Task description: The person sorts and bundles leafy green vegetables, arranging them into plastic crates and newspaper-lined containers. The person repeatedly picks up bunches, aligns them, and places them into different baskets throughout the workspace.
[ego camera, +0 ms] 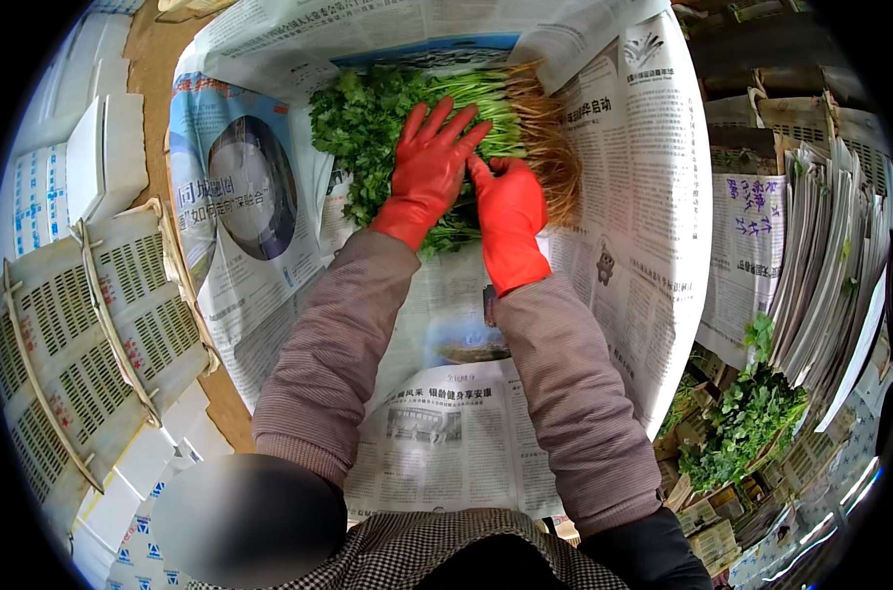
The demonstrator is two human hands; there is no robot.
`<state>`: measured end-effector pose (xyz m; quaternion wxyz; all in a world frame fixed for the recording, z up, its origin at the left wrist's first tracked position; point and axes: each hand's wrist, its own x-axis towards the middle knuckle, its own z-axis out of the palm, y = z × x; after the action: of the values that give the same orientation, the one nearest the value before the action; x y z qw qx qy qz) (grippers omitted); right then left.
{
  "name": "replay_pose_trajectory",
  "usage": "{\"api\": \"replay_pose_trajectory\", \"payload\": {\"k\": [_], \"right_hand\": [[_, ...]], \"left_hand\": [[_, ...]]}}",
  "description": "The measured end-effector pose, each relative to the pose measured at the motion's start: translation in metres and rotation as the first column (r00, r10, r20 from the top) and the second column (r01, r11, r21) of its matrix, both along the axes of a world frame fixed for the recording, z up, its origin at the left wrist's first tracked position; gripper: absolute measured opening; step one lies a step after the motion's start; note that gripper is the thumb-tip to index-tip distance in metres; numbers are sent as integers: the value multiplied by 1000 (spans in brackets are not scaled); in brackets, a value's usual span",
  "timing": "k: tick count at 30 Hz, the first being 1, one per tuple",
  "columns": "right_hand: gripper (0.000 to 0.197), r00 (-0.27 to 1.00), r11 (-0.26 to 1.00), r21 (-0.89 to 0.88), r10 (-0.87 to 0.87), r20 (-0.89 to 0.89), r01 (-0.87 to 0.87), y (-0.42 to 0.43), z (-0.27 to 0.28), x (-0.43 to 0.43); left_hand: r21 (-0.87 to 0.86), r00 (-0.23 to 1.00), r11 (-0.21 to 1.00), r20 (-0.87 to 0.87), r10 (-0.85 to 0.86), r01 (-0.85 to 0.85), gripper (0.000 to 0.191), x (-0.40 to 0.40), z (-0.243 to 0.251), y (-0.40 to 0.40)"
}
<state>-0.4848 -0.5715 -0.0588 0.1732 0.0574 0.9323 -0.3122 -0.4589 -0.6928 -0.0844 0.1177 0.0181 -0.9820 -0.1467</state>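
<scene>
A layer of leafy coriander [365,110] lies at the far end of a newspaper-lined box. Its leaves point left, its pale stems [501,96] run right, and long brown roots [557,177] hang over that end. My left hand [433,164], in a red rubber glove, is laid flat on the leaves and stems with fingers apart. Close beside it, my right hand [514,206] in a matching glove touches the stems near the roots. Its fingers are partly curled, and whether they grip any stems is hidden.
Printed newspaper [446,435] covers the box's floor and walls. Slatted plastic crates [100,317] and white foam boxes [100,155] stand at left. To the right are a stack of folded newspapers [822,258] and more leafy greens [748,420] by crates.
</scene>
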Motion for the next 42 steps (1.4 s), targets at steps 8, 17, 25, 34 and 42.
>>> {"api": "replay_pose_trajectory", "payload": {"k": [8,17,25,34,42], "right_hand": [[32,977,837,-515,-212,5,184,26,-50,-14],[23,869,588,-650,-415,270,482,52,-19,10],[36,931,926,344,253,-262,-154,22,-20,-14],[34,900,752,-619,80,428,228,77,149,123],[31,796,721,-507,-104,596,473,201,203,186]], "left_hand": [[19,983,1000,-185,-1,5,41,-5,-10,7],[-9,987,999,-158,38,-40,49,2,-19,4],[-52,988,998,-156,11,-20,41,0,-14,6],[-35,999,999,4,35,-35,42,7,2,14],[-218,903,949,412,-123,229,106,28,24,41]]}}
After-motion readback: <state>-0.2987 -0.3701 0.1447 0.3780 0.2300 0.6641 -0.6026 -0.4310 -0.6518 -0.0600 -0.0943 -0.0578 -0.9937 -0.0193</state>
